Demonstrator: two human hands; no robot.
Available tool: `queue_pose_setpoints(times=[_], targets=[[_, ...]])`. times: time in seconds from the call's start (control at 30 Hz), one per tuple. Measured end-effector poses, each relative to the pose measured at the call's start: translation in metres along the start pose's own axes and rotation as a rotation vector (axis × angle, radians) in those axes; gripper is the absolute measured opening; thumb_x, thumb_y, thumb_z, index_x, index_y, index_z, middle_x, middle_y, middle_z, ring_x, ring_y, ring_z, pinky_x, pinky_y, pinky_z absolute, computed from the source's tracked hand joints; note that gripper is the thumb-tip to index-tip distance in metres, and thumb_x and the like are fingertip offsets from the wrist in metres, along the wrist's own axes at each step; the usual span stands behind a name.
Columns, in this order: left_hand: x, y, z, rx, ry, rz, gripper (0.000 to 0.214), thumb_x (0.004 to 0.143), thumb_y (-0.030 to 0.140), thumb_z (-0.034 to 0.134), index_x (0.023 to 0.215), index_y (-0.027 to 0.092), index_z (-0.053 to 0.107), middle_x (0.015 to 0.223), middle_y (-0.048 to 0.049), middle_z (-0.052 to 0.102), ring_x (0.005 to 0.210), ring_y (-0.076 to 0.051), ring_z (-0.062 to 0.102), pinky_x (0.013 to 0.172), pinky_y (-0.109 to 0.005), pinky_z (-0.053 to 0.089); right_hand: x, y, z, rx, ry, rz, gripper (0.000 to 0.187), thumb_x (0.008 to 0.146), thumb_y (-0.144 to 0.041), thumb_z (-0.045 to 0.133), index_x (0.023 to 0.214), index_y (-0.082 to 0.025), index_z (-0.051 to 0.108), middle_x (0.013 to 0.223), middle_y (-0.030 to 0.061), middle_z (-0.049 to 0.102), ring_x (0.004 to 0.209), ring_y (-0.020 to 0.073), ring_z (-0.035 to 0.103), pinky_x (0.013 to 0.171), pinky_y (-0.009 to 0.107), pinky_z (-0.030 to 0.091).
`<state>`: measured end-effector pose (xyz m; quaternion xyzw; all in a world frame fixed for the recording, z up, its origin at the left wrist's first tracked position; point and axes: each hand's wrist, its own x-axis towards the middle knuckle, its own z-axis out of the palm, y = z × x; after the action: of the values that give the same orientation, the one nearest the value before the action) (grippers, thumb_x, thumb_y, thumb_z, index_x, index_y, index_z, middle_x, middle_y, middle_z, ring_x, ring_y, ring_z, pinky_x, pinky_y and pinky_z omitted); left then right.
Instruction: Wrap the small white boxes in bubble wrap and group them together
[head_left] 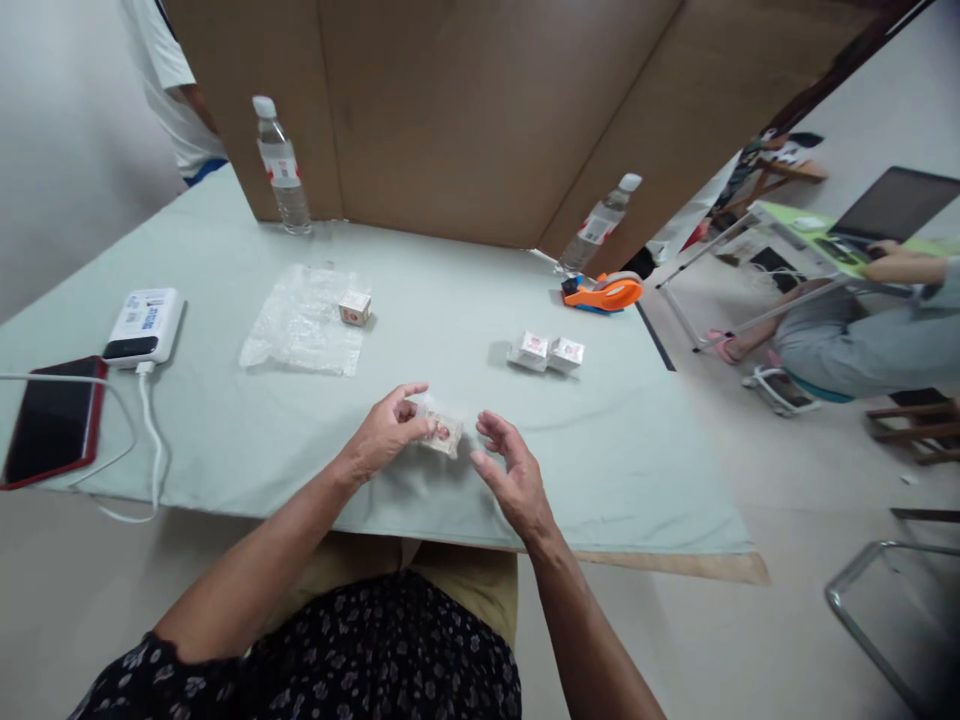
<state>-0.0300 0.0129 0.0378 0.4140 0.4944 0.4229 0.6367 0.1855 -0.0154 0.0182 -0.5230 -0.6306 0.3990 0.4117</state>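
Observation:
A small box in clear bubble wrap [444,436] is in front of me near the table's front edge. My left hand [386,432] grips its left side between thumb and fingers. To the right of the box, my right hand [513,470] is apart from it, fingers spread and holding nothing. Farther right sit two wrapped small boxes, one box [533,347] beside another box [566,354]. At the left lies a flat sheet of bubble wrap [300,325], with an unwrapped small box [355,308] on its right edge.
An orange tape dispenser [604,292] and two water bottles, left [283,180] and right [598,228], stand before a cardboard panel [465,120]. A power bank [146,325] and phone [54,420] with a cable lie left. Another person sits at a laptop [896,205] on the right.

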Motion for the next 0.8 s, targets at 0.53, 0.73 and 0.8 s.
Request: queue_pose_setpoints(times=[0.53, 0.73, 0.8], targets=[[0.168, 0.034, 0.066, 0.369, 0.230, 0.030, 0.061, 0.075, 0.028, 0.067, 0.132, 0.010, 0.055, 0.118, -0.0135, 0.066, 0.102, -0.022, 0.063, 0.089, -0.031, 0.047, -0.020, 0.043, -0.034, -0.177, 0.303, -0.085, 0.022, 0.090, -0.031, 0.060, 0.108, -0.021, 0.067, 0.123, 0.0147, 0.066, 0.103, 0.0237, 0.068, 0.085, 0.042, 0.059], [0.182, 0.031, 0.083, 0.482, 0.174, 0.073, 0.067, 0.081, 0.028, 0.065, 0.143, 0.010, 0.047, 0.134, -0.0179, 0.061, 0.117, -0.026, 0.060, 0.098, -0.032, 0.045, -0.020, 0.045, -0.036, -0.153, 0.305, -0.098, 0.021, 0.090, -0.030, 0.060, 0.106, -0.021, 0.068, 0.121, 0.0144, 0.067, 0.103, 0.0248, 0.068, 0.084, 0.042, 0.060], [0.181, 0.033, 0.085, 0.522, 0.166, 0.081, 0.069, 0.082, 0.029, 0.064, 0.146, 0.010, 0.044, 0.135, -0.0183, 0.061, 0.119, -0.027, 0.060, 0.099, -0.033, 0.044, -0.019, 0.046, -0.036, -0.143, 0.299, -0.094, 0.021, 0.089, -0.031, 0.060, 0.106, -0.021, 0.068, 0.122, 0.0145, 0.067, 0.102, 0.0249, 0.068, 0.084, 0.042, 0.060]])
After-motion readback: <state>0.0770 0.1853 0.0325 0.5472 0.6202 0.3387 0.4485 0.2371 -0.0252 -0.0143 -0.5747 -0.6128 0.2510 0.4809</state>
